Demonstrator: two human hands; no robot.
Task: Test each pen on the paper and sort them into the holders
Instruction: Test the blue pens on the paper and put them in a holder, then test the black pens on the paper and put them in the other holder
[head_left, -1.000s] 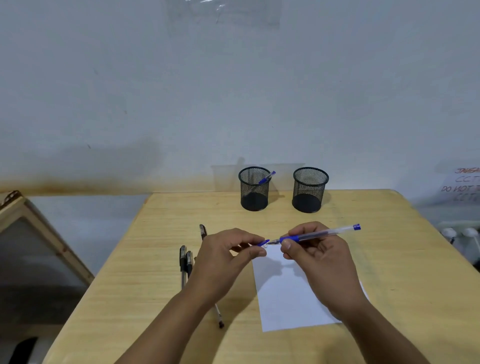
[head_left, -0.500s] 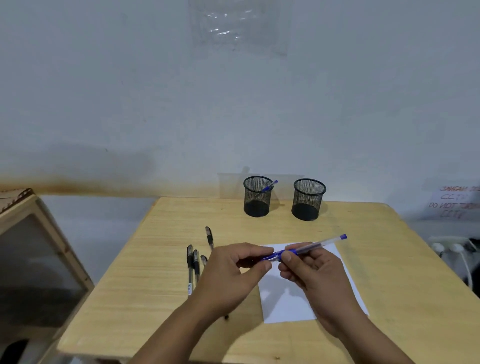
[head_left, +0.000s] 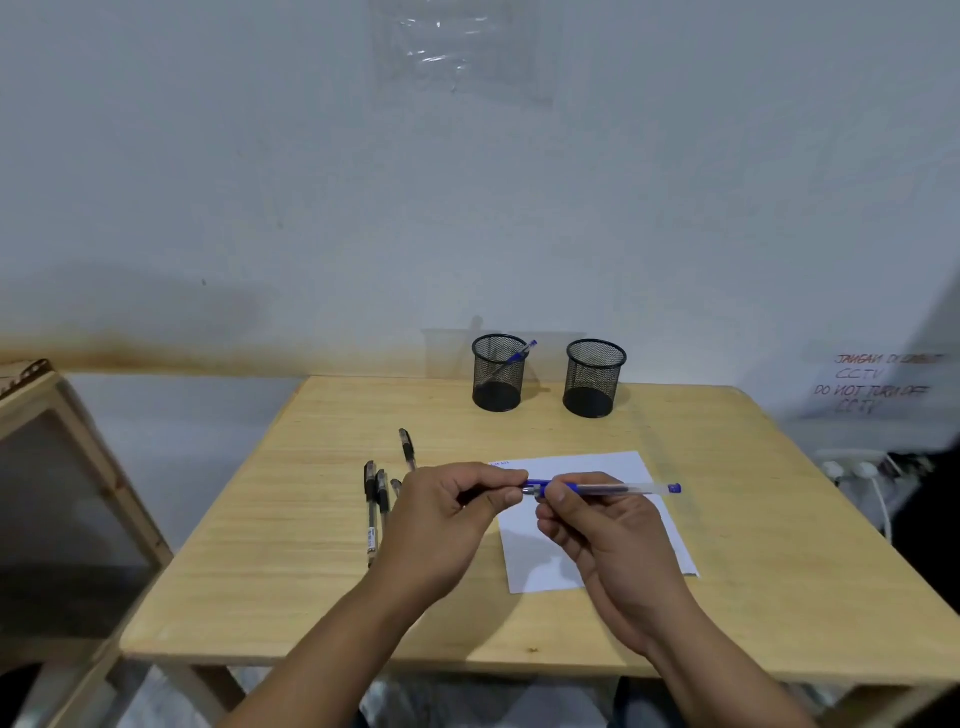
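Observation:
A clear pen with a blue cap and blue end plug (head_left: 613, 488) lies level above the white paper (head_left: 597, 465). My right hand (head_left: 608, 535) grips its barrel near the tip end. My left hand (head_left: 441, 519) pinches the blue cap at that same end. A small blue mark sits at the paper's far left corner. Several black pens (head_left: 371, 509) lie on the table left of my left hand, one (head_left: 408, 447) farther back. Two black mesh holders stand at the back: the left holder (head_left: 498, 379) has a blue pen (head_left: 522, 353) in it, and the right holder (head_left: 595, 376) shows nothing inside.
The wooden table (head_left: 291, 519) stands against a white wall. A wood-framed panel (head_left: 62, 467) leans close to its left side. A white power strip with cables (head_left: 852, 467) sits beyond the right edge, below a handwritten sign (head_left: 878, 384).
The blue cap in my left hand, apart from the pen tip a second ago, now sits against the pen. The pen has levelled out. My head has lifted and shows more table.

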